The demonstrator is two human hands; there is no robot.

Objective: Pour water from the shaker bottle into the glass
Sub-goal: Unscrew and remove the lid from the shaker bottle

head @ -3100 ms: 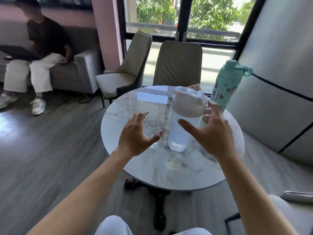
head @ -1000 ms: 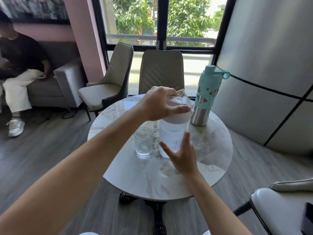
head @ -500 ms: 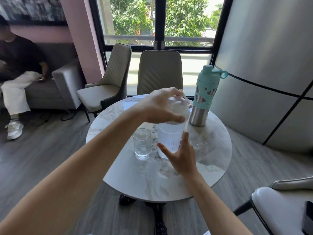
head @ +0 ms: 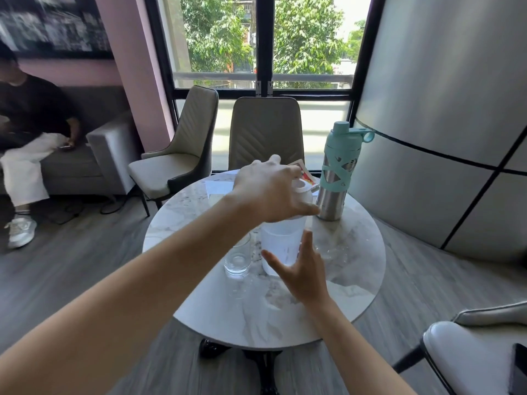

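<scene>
A translucent white shaker bottle with water in it stands upright in the middle of the round marble table. My left hand lies over its white lid and grips it from above. My right hand wraps the lower part of the bottle from the near side, thumb and fingers spread around it. A clear glass stands just left of the bottle, partly hidden behind my left forearm, with a little water at the bottom.
A steel bottle with a teal cap stands at the table's back right. A sheet of paper and a red-printed card lie at the far edge. Two chairs stand behind the table, a person sits on a sofa at left.
My left hand has turned on the lid, its fingers now further round to the right. My right hand stays on the bottle's lower part. The bottle and glass have not moved.
</scene>
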